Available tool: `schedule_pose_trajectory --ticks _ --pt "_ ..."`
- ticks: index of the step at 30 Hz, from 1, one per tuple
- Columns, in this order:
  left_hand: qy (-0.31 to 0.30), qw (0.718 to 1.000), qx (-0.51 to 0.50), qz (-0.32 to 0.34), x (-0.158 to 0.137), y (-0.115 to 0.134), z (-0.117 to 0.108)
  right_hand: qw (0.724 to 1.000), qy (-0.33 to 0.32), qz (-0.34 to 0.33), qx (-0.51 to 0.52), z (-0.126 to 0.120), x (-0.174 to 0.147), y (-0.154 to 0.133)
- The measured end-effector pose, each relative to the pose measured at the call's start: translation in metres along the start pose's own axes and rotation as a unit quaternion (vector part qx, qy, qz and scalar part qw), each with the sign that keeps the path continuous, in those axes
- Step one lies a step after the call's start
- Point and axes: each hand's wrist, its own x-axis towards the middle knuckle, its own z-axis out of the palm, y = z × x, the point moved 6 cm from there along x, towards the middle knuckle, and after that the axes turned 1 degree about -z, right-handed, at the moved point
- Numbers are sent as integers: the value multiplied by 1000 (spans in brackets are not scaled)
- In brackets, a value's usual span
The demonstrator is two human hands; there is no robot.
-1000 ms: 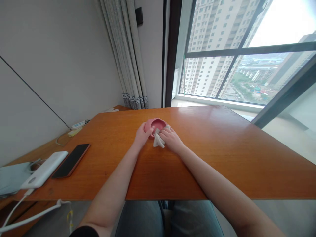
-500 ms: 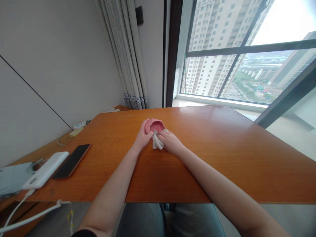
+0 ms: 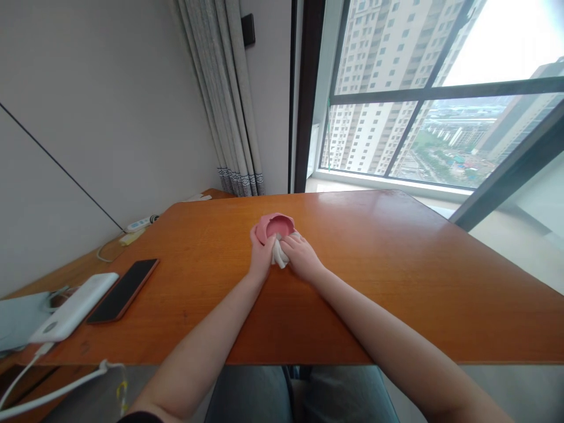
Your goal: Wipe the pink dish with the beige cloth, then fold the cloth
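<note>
A pink hollow, bowl-like object (image 3: pixel 267 225) is tilted so that its opening faces me, above the middle of the table. My left hand (image 3: pixel 261 254) grips it along its left side, thumb near the lower rim. A crumpled white cloth (image 3: pixel 279 255) hangs from the near rim between my two hands. My right hand (image 3: pixel 302 255) is closed on the cloth and presses it to the right lower rim. The fingertips of my right hand are partly hidden by the cloth and the rim.
The wooden table (image 3: pixel 374 282) stretches out around my hands. On its left lie a dark phone (image 3: pixel 124 291) and a white power bank (image 3: pixel 76 308) with a cable. Farther back are a power strip (image 3: pixel 140 224), a curtain (image 3: pixel 229 100) and a window (image 3: pixel 396 135).
My left hand has turned and shifted lower around the pink object's left side. The right hand and cloth have moved slightly left. The camera view has shifted a little.
</note>
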Motion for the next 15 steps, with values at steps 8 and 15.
schedule_pose_trajectory --ticks 8,15 --pt "-87 984 133 81 28 24 -17 997 -36 -58 -26 -4 2 -1" --pt "-3 999 -37 15 -4 3 1 1000 10 -5 -29 -6 0 -2"
